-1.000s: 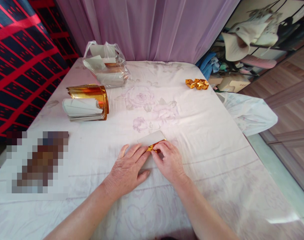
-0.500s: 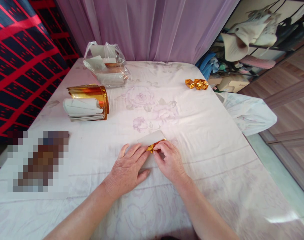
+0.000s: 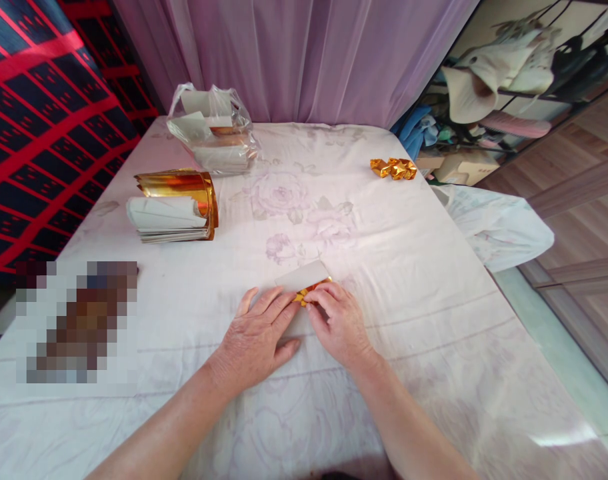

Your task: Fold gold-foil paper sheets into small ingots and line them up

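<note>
— While the left hand (image 3: 257, 337) lies flat with fingers spread, pinning the sheet of paper (image 3: 304, 277) to the bench (image 3: 409, 267), what is the right hand (image 3: 340, 321) doing?

— Its fingertips are drawn together in a pinch on the small gold fold at the sheet's near edge — closed on the paper, not spread. The white back of the sheet faces up; only a sliver of gold shows between the two hands.

— Has anything moved in the last second?

— Very little. The right fingertips have crept a touch toward the left hand, so more of the gold fold is covered than it was. The left hand has not shifted, and the sheet lies where it lay. I'd judge the crease is being pressed tighter, with the fold partway made rather than finished.

— And where is the sheet, exactly?

— On the flowered cloth just ahead of the person, half under both hands.

— What else is on the bench?

— A stack of sheets (image 3: 171, 213) with a gold one curled over it, well off to the left; a plastic bag (image 3: 211, 130) of more paper beyond that; and two or three folded gold pieces (image 3: 394, 168) near the far right edge. A blurred patch sits on the left, which I cannot make out.
</note>
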Motion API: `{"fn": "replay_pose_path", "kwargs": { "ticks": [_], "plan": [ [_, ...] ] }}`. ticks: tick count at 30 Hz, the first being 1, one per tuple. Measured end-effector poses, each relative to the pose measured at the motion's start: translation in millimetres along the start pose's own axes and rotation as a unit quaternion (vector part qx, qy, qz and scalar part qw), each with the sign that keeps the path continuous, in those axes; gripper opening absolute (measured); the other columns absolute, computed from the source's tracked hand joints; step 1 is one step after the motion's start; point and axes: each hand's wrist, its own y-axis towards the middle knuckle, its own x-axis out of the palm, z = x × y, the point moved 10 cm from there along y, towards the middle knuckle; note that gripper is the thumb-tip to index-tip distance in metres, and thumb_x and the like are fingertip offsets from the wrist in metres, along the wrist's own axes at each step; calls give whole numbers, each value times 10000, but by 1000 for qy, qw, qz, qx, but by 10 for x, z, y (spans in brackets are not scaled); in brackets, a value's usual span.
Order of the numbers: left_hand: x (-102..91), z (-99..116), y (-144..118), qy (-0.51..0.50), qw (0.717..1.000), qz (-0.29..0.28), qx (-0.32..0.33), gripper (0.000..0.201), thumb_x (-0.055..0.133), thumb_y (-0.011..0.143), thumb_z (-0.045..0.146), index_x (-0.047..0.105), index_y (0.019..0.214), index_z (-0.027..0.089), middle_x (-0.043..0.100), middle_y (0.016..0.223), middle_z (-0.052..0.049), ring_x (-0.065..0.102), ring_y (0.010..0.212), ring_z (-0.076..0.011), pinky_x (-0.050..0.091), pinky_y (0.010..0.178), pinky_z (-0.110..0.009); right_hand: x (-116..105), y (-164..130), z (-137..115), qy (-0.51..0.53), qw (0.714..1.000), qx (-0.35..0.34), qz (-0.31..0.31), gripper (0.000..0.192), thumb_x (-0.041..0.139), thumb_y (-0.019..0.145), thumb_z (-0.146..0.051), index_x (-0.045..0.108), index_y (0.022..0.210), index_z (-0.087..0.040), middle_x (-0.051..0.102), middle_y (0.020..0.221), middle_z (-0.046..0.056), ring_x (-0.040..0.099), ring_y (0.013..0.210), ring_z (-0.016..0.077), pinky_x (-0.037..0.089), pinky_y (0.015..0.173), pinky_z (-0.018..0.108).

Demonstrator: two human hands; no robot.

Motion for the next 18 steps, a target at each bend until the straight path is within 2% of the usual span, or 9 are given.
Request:
{"fn": "replay_pose_path", "kwargs": {
  "ticks": [11,18],
  "plan": [
    [-29,-5,-20,9,1000,12,12,488,507,936,401,504,1362,164,573,1409,-86,458,1330,-260,202,1156,-488,20,1,-2,-25,1000,3,-5,87,575,887,-173,650,893,-215,635,927,45,598,877,198,442,778,335],
    [-71,-70,-63,37,999,18,-5,492,517,926,397,520,1359,165,534,1449,-105,448,1339,-276,200,1160,-507,27,-8,14,-20,1000,10,-5,111,572,866,-148,648,906,-218,635,928,42,595,871,200,436,777,341]
  ]
}}
